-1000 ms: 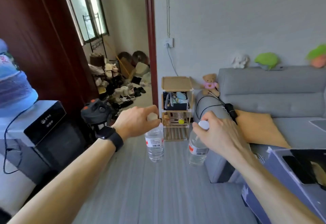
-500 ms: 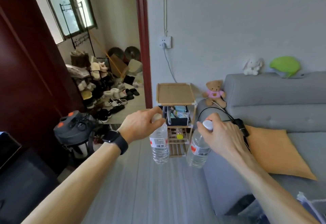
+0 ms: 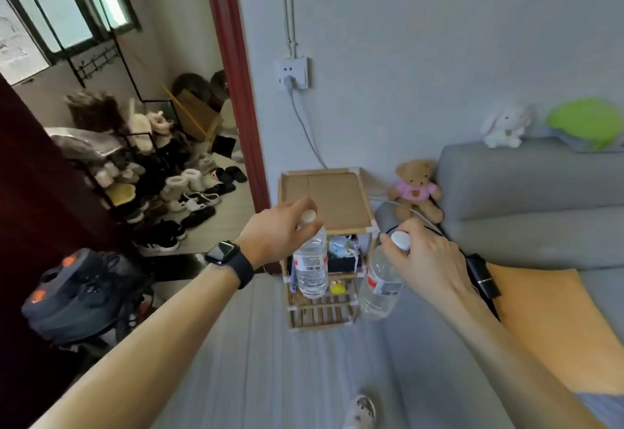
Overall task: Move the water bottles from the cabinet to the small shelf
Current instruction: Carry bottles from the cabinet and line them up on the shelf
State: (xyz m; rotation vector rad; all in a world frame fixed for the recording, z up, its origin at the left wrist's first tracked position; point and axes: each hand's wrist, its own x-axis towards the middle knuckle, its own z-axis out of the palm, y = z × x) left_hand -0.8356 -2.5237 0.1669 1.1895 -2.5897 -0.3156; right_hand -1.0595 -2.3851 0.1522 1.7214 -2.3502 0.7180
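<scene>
Clear plastic bottles, two: left hand (image 3: 277, 236) grips one bottle (image 3: 310, 265), right hand (image 3: 425, 259) the other bottle (image 3: 380, 285).

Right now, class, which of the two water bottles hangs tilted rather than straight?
The bottle in the right hand, the right bottle: its base swings leftward, while the left bottle in the left hand hangs straight down.
</scene>
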